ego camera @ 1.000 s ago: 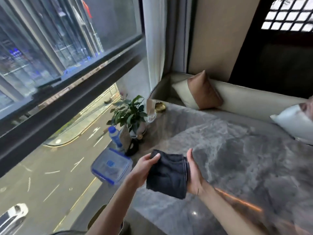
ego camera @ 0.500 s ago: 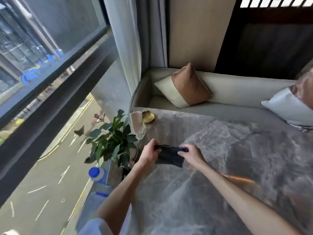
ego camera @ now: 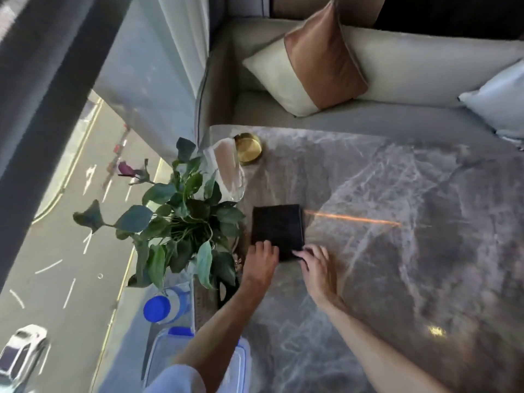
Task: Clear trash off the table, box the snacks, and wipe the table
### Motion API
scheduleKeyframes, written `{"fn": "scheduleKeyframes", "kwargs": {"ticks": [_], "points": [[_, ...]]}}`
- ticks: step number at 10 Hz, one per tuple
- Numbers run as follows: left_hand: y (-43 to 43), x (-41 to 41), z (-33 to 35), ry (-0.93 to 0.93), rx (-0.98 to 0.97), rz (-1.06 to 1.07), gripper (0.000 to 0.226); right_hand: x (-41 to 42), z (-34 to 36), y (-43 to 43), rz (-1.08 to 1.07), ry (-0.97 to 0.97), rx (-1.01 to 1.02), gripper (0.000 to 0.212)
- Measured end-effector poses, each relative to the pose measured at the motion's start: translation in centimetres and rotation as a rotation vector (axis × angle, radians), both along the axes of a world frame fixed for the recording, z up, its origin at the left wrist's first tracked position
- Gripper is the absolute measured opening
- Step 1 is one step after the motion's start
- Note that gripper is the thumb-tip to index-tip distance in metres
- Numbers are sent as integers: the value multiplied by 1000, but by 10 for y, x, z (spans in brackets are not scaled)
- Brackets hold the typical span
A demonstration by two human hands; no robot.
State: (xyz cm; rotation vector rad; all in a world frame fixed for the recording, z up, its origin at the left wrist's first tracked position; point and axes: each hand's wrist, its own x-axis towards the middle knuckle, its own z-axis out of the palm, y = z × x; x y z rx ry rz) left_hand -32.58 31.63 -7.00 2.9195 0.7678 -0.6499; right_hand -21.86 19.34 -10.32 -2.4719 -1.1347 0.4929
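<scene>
Cloth [ego camera: 278,229] lies beside plant [ego camera: 181,219], glass [ego camera: 229,177] just behind.

cloth [ego camera: 278,229] now flat on table [ego camera: 397,194]

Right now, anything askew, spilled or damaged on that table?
Nothing stands out. The folded dark cloth lies flat and square on the marble table, with the left hand and right hand at its near edge. No spill or trash visible.
</scene>
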Motion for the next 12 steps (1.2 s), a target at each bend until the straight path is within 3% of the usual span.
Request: {"fn": "scheduleKeyframes", "kwargs": {"ticks": [3,4,5,6,7,8,10,12], "points": [[-48,-42,-3,58,-100,68,32,-42,9,-50,44,-78,-60,32],[-63,-54,-6,89,-115,95,36,-55,12,-65,84,-67,-156,45],[-80,-61,-8,146,-150,152,56,-63,17,-81,234,-95,-327,59],[-105,-67,-4,158,-263,353,82,-68,26,-80,321,-145,-431,72],[-121,-69,-2,-51,-347,537,79,-85,35,-69,195,-101,-445,76],[-128,-74,-9,-30,-408,565,73,-90,31,-82,128,-15,-508,74],[-122,-63,5,90,-415,591,71,-62,35,-82,270,139,-584,72],[-155,-26,57,160,-335,746,47,-5,62,-95,527,384,-689,62]]}}
